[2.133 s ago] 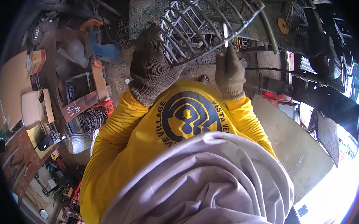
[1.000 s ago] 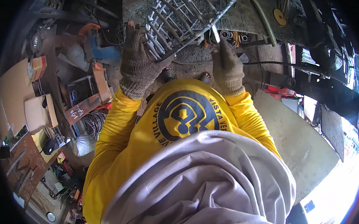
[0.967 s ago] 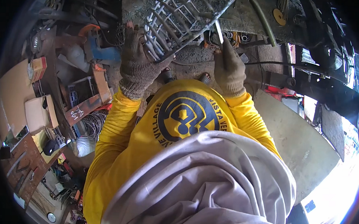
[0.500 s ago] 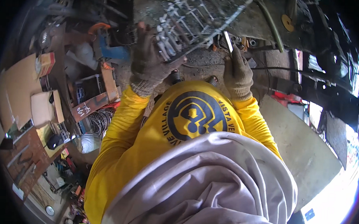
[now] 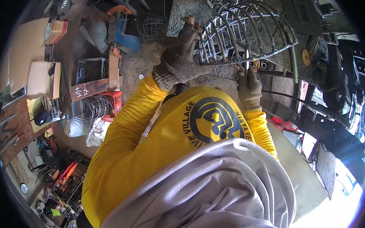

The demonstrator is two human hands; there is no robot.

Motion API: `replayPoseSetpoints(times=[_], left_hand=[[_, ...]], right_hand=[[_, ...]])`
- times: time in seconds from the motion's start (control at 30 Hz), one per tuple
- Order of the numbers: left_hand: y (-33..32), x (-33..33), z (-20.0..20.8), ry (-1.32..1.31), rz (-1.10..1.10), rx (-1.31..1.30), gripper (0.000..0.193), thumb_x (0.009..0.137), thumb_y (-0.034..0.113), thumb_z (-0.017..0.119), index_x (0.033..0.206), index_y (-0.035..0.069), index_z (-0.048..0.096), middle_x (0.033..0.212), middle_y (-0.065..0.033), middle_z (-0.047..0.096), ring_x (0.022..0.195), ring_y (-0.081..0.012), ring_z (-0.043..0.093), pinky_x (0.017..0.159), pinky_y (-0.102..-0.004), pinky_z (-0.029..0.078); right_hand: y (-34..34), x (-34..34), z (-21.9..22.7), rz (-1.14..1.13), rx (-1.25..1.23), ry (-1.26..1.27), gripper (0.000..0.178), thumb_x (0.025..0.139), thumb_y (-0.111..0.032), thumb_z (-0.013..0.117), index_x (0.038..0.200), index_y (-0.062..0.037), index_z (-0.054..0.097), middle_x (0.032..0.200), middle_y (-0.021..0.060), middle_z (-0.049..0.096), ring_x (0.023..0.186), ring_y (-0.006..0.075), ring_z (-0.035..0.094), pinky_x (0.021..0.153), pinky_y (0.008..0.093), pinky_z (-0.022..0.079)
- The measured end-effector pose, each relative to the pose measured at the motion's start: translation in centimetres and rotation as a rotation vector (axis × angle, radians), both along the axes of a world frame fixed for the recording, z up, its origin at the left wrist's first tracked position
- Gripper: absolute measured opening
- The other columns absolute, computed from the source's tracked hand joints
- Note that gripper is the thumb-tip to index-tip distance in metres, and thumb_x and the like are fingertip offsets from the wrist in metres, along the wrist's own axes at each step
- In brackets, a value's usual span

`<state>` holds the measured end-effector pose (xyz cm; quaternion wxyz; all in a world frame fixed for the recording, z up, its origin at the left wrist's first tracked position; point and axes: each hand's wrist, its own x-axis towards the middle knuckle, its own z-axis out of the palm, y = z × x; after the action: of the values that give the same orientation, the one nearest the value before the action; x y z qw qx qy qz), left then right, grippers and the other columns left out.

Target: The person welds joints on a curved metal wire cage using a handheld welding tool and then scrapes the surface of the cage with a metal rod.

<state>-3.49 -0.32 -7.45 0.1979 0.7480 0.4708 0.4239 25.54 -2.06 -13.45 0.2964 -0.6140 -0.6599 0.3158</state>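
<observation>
A curved cage of welded metal rods (image 5: 237,31) rests at the near edge of a worktable, its ribs arching upward. My left hand (image 5: 178,59), in a dark knit glove with bare fingertips, grips the cage's left end, fingers up one side and thumb stretched beneath. Below the cage's front bar, my right hand (image 5: 249,88), in a lighter brown knit glove, pinches a slim pale stick (image 5: 247,60). The stick points up and overlaps the front bar; whether it touches the metal I cannot tell. What kind of stick it is does not show.
The dark, gritty worktable (image 5: 180,11) carries more rods at its far side. Right of the cage are a greenish bar (image 5: 295,63) and a yellow disc (image 5: 306,57). On the left stand a blue metal tool (image 5: 123,35), wire coils (image 5: 96,107) and a cardboard box (image 5: 43,79).
The rod cage has turned to lie more level and its ribs now stand out. My right hand's stick has moved up against its front bar from my view. My head view has shifted.
</observation>
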Motion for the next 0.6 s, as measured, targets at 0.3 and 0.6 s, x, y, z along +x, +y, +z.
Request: replayPoseSetpoints(times=[0.3, 0.6], left_hand=[[0.4, -0.9, 1.7, 0.071, -0.029, -0.034, 0.103, 0.067, 0.049, 0.09, 0.143, -0.001, 0.042, 0.157, -0.0308, 0.025, 0.145, -0.0424, 0.033, 0.119, -0.0485, 0.031], [0.6, -0.9, 2.5, 0.233, 0.004, -0.06, 0.107, 0.068, 0.053, 0.089, 0.146, 0.0, 0.039, 0.153, -0.0303, 0.03, 0.148, -0.0439, 0.025, 0.118, -0.0468, 0.031]], right_hand=[[0.2, 0.1, 3.6, -0.031, 0.147, 0.085, 0.033, 0.1, -0.021, 0.056, 0.126, -0.0022, 0.062, 0.072, 0.0071, 0.063, 0.064, 0.0128, 0.061, 0.061, 0.0305, 0.05], [-1.0, 0.0, 3.7, -0.093, 0.194, -0.019, 0.035, 0.099, -0.019, 0.059, 0.131, -0.0048, 0.06, 0.091, 0.0158, 0.07, 0.083, 0.0266, 0.069, 0.071, 0.0348, 0.053]])
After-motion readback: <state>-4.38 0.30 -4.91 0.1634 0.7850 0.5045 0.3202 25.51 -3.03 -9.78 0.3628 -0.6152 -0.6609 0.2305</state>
